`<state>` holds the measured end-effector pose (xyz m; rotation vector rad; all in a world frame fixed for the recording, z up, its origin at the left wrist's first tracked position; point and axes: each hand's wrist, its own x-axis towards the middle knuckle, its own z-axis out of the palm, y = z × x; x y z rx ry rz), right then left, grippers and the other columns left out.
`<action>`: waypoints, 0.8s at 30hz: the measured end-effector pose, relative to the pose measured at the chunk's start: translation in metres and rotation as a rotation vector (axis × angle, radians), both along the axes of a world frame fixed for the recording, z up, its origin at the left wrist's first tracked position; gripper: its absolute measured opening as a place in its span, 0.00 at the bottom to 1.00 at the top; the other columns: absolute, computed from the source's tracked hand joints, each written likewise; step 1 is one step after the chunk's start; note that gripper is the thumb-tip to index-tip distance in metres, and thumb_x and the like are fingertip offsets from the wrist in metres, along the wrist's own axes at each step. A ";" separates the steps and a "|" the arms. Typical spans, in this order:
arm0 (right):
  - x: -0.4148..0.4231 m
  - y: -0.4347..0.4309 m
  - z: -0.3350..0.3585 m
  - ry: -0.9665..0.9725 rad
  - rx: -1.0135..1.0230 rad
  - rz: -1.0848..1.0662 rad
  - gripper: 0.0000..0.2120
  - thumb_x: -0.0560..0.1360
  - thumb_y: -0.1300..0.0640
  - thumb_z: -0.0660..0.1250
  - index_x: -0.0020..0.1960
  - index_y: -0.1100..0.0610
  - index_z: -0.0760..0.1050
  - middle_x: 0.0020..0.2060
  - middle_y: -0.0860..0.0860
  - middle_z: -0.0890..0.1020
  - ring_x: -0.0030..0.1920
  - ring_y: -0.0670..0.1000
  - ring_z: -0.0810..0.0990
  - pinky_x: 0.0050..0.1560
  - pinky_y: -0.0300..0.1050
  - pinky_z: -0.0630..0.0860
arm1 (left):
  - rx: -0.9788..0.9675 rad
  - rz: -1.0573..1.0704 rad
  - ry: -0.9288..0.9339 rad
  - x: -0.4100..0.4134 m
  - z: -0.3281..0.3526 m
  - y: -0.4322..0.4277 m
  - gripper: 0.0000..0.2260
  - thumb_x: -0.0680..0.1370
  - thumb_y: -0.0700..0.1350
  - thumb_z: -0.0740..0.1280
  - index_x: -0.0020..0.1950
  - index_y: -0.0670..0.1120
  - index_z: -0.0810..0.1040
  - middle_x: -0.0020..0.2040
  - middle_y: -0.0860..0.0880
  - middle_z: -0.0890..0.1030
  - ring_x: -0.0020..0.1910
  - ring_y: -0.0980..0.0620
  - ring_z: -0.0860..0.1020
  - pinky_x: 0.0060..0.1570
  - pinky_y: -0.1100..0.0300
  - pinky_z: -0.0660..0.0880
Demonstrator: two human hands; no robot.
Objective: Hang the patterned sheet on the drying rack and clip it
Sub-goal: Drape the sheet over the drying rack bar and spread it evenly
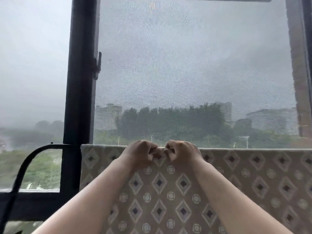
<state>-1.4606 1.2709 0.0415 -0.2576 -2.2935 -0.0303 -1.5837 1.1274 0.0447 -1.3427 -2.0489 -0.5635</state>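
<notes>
Nearest, two bare forearms reach up and forward across the patterned sheet [236, 183]. It hangs flat as a broad panel of diamonds and rings, already draped over the top rail of the drying rack [28, 162], so the weight rests on the rail and not on the arms. Of the rack only a black curved tube shows, running in from the left to the sheet's upper corner; the rail itself is hidden under the fold.

At that folded top edge, the left hand [141, 155] and right hand [182, 153] sit knuckle to knuckle, almost touching. The fingers [154, 152] of both are tightly curled and pinch the cloth where it turns over the rail, probably to gather or hold it for a clip. Whether a clip is between them I cannot tell; only a small pale strip shows there.

Beyond stands the dark window frame [79, 98], then a mesh screen [185, 65], and farthest off trees [168, 119] and hazy buildings under grey sky.
</notes>
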 end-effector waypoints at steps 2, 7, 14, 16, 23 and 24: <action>-0.003 -0.002 -0.003 0.034 -0.022 -0.014 0.09 0.77 0.48 0.62 0.52 0.46 0.79 0.44 0.43 0.84 0.44 0.48 0.80 0.43 0.43 0.67 | -0.004 -0.033 0.001 -0.017 0.003 -0.018 0.08 0.75 0.49 0.65 0.38 0.47 0.76 0.33 0.53 0.79 0.34 0.54 0.76 0.36 0.59 0.71; -0.008 -0.010 -0.003 0.056 -0.103 -0.075 0.07 0.76 0.44 0.65 0.51 0.43 0.79 0.39 0.39 0.80 0.41 0.45 0.76 0.43 0.41 0.67 | -0.004 0.065 -0.009 -0.065 0.007 -0.077 0.15 0.76 0.55 0.66 0.33 0.50 0.72 0.31 0.55 0.77 0.33 0.56 0.76 0.33 0.59 0.68; -0.009 -0.023 0.000 0.056 -0.180 -0.120 0.05 0.76 0.43 0.66 0.45 0.43 0.79 0.38 0.39 0.82 0.42 0.43 0.79 0.40 0.41 0.70 | 0.095 0.121 -0.024 -0.113 0.003 -0.143 0.15 0.75 0.58 0.66 0.34 0.51 0.73 0.29 0.54 0.77 0.30 0.58 0.75 0.30 0.60 0.68; -0.009 -0.025 0.000 0.058 -0.197 -0.130 0.06 0.75 0.43 0.67 0.45 0.43 0.79 0.37 0.40 0.82 0.41 0.43 0.79 0.42 0.42 0.73 | 0.126 0.145 0.014 -0.128 0.000 -0.155 0.15 0.74 0.57 0.67 0.35 0.48 0.73 0.30 0.54 0.77 0.31 0.58 0.75 0.30 0.59 0.69; -0.011 -0.025 0.001 0.025 -0.201 -0.165 0.12 0.69 0.36 0.70 0.43 0.43 0.77 0.36 0.40 0.81 0.41 0.42 0.79 0.42 0.43 0.72 | 0.157 0.000 0.111 -0.145 -0.011 -0.159 0.11 0.73 0.47 0.70 0.33 0.51 0.72 0.33 0.58 0.72 0.38 0.57 0.72 0.39 0.59 0.69; -0.011 -0.024 0.001 0.025 -0.194 -0.180 0.13 0.69 0.35 0.71 0.42 0.44 0.77 0.35 0.40 0.81 0.40 0.43 0.79 0.41 0.43 0.72 | 0.154 0.004 0.133 -0.144 -0.013 -0.158 0.09 0.73 0.47 0.70 0.34 0.52 0.73 0.34 0.59 0.71 0.39 0.56 0.71 0.42 0.58 0.68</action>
